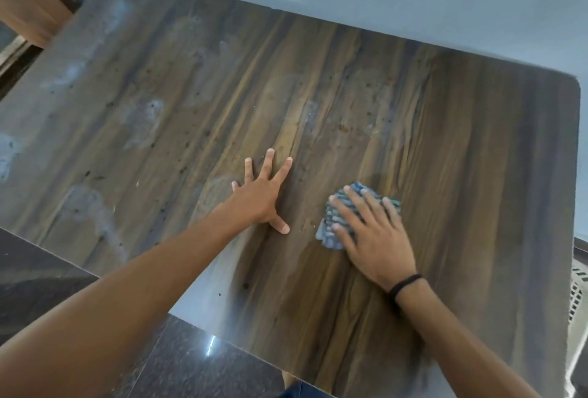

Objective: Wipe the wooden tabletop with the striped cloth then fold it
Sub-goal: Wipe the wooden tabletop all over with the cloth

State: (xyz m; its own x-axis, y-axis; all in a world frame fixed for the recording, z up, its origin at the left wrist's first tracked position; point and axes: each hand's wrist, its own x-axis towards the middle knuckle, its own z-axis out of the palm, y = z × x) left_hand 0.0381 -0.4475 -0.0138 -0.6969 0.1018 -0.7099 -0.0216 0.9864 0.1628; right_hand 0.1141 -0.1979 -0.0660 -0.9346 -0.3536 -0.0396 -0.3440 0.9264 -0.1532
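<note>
Right hand flat, fingers spread, pressing bunched striped cloth onto counter, near middle-front. Left hand splayed, empty, bracing just beside. Risk: cloth bunching further, skipping pale smears far left; crumbs pushed off edge. Open room all round; right edge near

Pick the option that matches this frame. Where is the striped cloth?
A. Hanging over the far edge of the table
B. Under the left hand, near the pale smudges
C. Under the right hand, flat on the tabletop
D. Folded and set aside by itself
C: the right hand lies spread over the bunched striped cloth, pressing it to the wooden tabletop, while the left hand rests bare on the wood beside it.
</note>
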